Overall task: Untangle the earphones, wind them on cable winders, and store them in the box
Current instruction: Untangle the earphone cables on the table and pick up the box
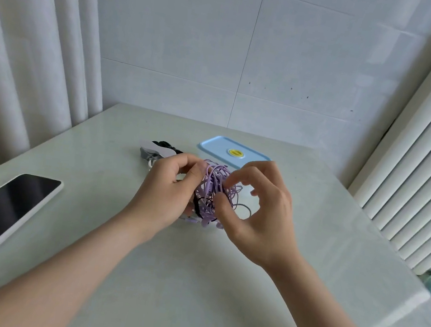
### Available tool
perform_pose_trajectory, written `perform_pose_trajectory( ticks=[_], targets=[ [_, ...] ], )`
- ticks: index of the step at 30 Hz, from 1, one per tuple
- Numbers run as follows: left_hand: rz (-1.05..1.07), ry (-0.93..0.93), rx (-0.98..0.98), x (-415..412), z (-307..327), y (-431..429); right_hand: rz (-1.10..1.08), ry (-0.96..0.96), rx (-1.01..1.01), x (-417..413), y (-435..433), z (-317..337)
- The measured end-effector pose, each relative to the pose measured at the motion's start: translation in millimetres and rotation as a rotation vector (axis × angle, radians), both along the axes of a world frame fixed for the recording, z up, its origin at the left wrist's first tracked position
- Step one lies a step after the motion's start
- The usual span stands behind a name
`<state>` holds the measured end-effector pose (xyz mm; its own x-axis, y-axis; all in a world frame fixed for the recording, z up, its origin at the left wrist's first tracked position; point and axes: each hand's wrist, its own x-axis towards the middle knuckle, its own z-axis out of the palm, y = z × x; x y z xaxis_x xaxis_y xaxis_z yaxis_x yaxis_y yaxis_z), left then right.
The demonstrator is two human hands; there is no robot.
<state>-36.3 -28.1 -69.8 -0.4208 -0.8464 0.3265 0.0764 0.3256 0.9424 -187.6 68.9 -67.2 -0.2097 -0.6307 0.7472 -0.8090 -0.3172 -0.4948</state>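
Pale, glossy surface (191, 284) set into a corner of a room, viewed from above the person's forearms. Rear: a wall (199, 36) of large white tiles with thin grey joints. Left: a white curtain (30, 54) hanging in deep folds. Right: white pleated drapes (416, 164) running along the surface's edge.

Centre: a tangle of purple earphones (212, 188) with a black cable running through it, held between both hands. Whether its underside touches the surface cannot be told. The left hand (170, 184) grips the tangle's left side, thumb pressed on top and fingers curled beneath. The right hand (257, 211) pinches strands on the right side between thumb and forefinger, the remaining fingers loosely arched above.

Behind the hands: the box (219, 147), closed with a light blue lid bearing a round yellow label, standing near the wall. Just left of the box: a small heap of cable winders (155, 150) in grey, white and black, partly hidden by the left hand.

Far left: a phone (8, 211) in a white case, dark screen upward, well apart from the earphones.
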Motion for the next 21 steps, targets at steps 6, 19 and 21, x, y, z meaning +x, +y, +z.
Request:
perform_pose_trajectory(
  ticks=[6,19,21],
  targets=[
    [-0.034,0.001,0.032,0.1,-3.3,-5.1,-0.125,-0.009,-0.016,-8.9,-9.6,-7.0],
    [0.044,-0.018,-0.068,-0.1,-2.8,0.6,-0.010,-0.115,0.111,-3.4,-7.1,-4.3],
    [0.086,-0.021,-0.073,-1.2,-4.8,-1.5,0.008,-0.174,0.101,-2.1,-4.6,-1.1]
  ],
)
